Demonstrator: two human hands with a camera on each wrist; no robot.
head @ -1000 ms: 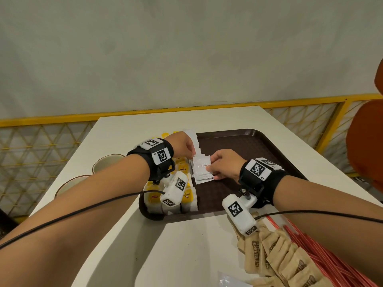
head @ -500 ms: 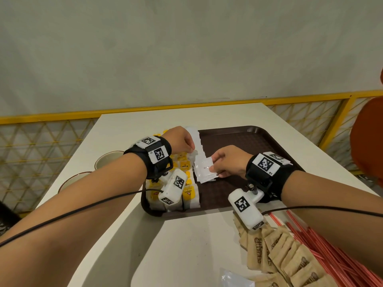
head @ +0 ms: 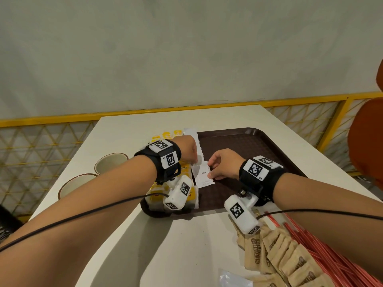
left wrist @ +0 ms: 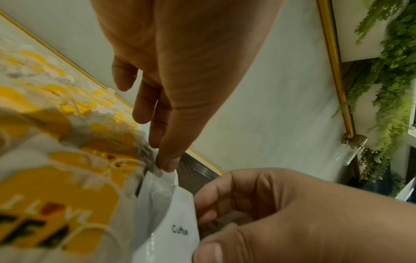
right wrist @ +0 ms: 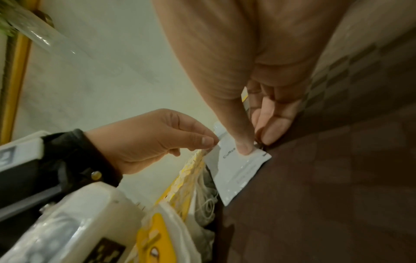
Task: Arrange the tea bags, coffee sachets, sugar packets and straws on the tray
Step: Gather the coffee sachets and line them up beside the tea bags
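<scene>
A brown tray (head: pixel 244 141) lies on the white table. Yellow-tagged tea bags (head: pixel 187 195) fill its left side, with a row of white coffee sachets (head: pixel 195 139) beside them. My right hand (head: pixel 211 170) pinches the sachet marked Coffee (head: pixel 204 176) at its right edge, thumb (right wrist: pixel 244 150) on top and fingers beneath. My left hand (head: pixel 194 160) pinches a far left corner of white sachet (left wrist: pixel 162 185) there; I cannot tell whether it is the same one. Brown sugar packets (head: pixel 279 257) and red straws (head: pixel 315 251) lie on the table at the near right.
Two empty bowls (head: pixel 110 162) (head: pixel 76 185) stand on the table left of the tray. A clear wrapper (head: pixel 234 279) lies at the near edge. An orange chair (head: pixel 366 139) stands on the right. The right half of the tray is bare.
Both hands have stayed at the near end of the sachet row. The sachet under my right thumb has come down flatter onto the tray.
</scene>
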